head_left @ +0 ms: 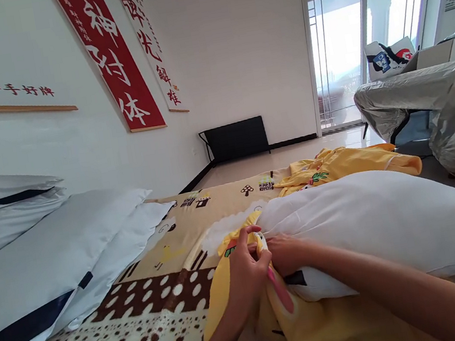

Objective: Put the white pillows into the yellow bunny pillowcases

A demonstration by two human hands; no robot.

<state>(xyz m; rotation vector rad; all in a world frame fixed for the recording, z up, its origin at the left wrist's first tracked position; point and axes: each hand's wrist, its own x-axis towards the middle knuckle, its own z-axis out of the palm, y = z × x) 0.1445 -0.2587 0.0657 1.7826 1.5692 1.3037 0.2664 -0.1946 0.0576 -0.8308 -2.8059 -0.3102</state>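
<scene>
Low before the seated-height bedding, left hand: thumb and fingers clamped on the gathered edge of a yellow cartoon-printed cloth. Right hand close beside it, fingertips hidden; grip can't be told. My judgement: pinch firmly, ease bunched folds out evenly, no hard tugging. Cloth lies against a plump white fabric pillow, over a brown-and-cream patterned blanket.

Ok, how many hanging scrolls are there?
3: a wide white one at the left edge, partly cut off; a red one beside it; a narrow white one nearest the corner. More may hang out of view.
</scene>
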